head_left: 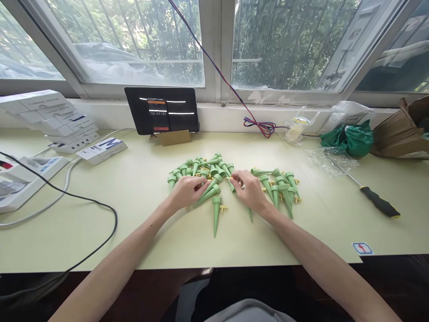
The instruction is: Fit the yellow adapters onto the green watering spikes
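Green plastic plant-watering spikes with ribbed caps lie in a left pile [213, 169] and a right pile [279, 190], small yellow valves among them. My left hand [187, 191] is closed in a pinch at the left pile's front edge; whatever lies between its fingertips is too small to make out. My right hand [250, 191] pinches a small yellow valve [229, 178] between thumb and forefinger, in the gap between the piles. In front of both hands, a single spike [216, 217] points toward me, with a loose yellow T-shaped valve [223, 209] beside its cap.
A tablet [162, 112] showing a timer leans on a cardboard stand at the back. White boxes [50, 118] are stacked left, near a black cable [100, 203]. To the right lie a screwdriver [378, 201], a green bag [351, 137] and a cardboard box [398, 129].
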Demonstrator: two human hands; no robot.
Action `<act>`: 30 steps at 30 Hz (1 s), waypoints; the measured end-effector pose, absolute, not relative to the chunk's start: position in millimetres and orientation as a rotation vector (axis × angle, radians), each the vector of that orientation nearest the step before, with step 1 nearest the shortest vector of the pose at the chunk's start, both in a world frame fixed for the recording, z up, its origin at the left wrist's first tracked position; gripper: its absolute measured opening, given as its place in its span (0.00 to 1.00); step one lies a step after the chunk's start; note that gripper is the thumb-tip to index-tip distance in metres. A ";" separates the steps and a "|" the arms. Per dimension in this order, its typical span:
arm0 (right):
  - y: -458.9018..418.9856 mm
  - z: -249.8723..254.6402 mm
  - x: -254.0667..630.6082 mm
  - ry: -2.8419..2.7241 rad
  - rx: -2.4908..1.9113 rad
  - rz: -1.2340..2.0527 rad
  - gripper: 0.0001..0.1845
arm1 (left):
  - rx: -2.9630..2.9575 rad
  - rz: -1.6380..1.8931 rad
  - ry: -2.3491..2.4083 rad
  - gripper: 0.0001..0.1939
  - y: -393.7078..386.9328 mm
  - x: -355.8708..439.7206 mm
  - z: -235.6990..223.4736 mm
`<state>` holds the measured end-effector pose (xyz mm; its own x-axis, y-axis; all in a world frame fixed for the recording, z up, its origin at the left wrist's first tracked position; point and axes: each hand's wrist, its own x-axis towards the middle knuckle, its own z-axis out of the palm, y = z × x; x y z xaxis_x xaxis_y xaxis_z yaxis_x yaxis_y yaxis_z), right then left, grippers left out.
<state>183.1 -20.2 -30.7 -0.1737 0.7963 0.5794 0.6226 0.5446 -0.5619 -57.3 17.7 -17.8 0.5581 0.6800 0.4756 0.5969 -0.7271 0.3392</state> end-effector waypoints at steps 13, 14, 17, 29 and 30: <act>-20.5 -31.1 182.1 -1.862 -1.132 0.241 0.04 | 2.721 0.566 0.888 0.14 -5.5 -47.1 -1.2; -20.6 -31.5 181.9 -1.864 -1.131 0.241 0.04 | 2.728 0.547 0.890 0.14 -5.8 -46.3 -2.1; -20.7 -32.5 181.1 -1.871 -1.127 0.254 0.05 | 2.740 0.515 0.878 0.14 -5.5 -45.3 -5.2; -21.1 -33.8 179.6 -1.861 -1.122 0.289 0.04 | 2.673 0.726 0.845 0.11 -5.1 -41.9 -10.1; -21.2 -33.7 179.4 -1.858 -1.118 0.296 0.04 | 2.656 0.774 0.845 0.10 -4.3 -41.6 -11.1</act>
<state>179.4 -21.2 -33.7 -0.1672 0.7952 0.5828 0.5746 0.5590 -0.5978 -41.6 -4.3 -11.1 0.6908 0.5942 0.4119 0.4621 -0.8010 0.3805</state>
